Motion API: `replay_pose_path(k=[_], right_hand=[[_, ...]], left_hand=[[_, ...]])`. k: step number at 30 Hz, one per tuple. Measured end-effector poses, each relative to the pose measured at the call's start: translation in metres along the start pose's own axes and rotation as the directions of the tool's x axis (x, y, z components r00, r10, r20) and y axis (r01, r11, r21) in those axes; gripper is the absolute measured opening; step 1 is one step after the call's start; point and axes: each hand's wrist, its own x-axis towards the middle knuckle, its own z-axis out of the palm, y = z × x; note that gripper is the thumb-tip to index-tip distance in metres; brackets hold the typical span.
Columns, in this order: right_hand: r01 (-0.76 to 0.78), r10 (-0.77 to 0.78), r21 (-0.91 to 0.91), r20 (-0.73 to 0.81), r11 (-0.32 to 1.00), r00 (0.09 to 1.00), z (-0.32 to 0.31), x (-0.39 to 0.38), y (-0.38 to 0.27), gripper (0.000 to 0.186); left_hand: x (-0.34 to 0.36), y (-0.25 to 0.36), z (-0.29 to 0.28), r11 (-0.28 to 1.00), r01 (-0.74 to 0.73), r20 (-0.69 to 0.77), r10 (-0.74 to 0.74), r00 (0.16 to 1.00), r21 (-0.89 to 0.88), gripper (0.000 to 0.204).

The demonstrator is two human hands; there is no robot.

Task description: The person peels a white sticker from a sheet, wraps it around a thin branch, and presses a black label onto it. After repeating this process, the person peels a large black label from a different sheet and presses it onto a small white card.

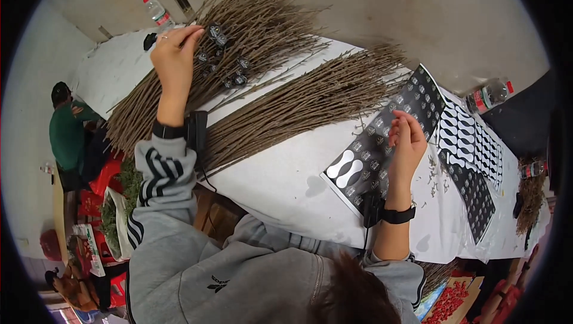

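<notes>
My left hand (174, 55) is raised over the far left of the table, thumb and forefinger pinched together. Whatever lies in that pinch is too small to make out. Right beside it, black round labels (217, 36) with pale prints cling among the thin brown twigs of a large bundle (262, 19). My right hand (408, 139) hovers over a black sheet of printed stickers (373, 152), its fingers curled in with the thumb against them. Anything between those fingertips is hidden. Two white bare patches (345, 169) show at the sheet's near left corner.
A second twig bundle (298, 100) lies across the white-covered table (268, 174). More sticker sheets (468, 145) lie at the right, near a plastic bottle (489, 96). Another bottle (158, 12) stands at the back left. A person in green (71, 133) sits at the far left.
</notes>
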Motion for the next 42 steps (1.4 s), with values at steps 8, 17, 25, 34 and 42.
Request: replay_pose_path(k=[8, 17, 25, 34, 42], right_hand=[[0.08, -0.055, -0.295, 0.089, 0.952, 0.994, -0.018, 0.001, 0.0, 0.018], [0.382, 0.025, -0.73, 0.479, 0.567, 0.877, -0.065, -0.017, -0.014, 0.027], [0.443, 0.048, -0.733, 0.542, 0.517, 0.839, -0.076, -0.018, -0.015, 0.033], [0.47, 0.079, -0.686, 0.606, 0.555, 0.792, -0.073, -0.022, -0.012, 0.034], [0.597, 0.096, -0.631, 0.723, 0.496, 0.685, -0.062, -0.046, -0.018, 0.037]], left_hand=[[-0.044, -0.044, 0.047, 0.98, 0.028, 0.151, -0.058, 0.987, 0.196, 0.013], [-0.053, -0.041, 0.037, 0.994, 0.111, 0.198, -0.112, 0.974, 0.013, 0.026], [-0.05, 0.057, 0.04, 0.968, 0.027, 0.316, 0.055, 0.947, -0.249, 0.024], [-0.134, 0.189, 0.095, 0.647, 0.157, 0.647, 0.649, 0.4, -0.746, 0.046], [-0.169, 0.197, 0.098, 0.643, 0.093, 0.627, 0.69, 0.361, -0.76, 0.072]])
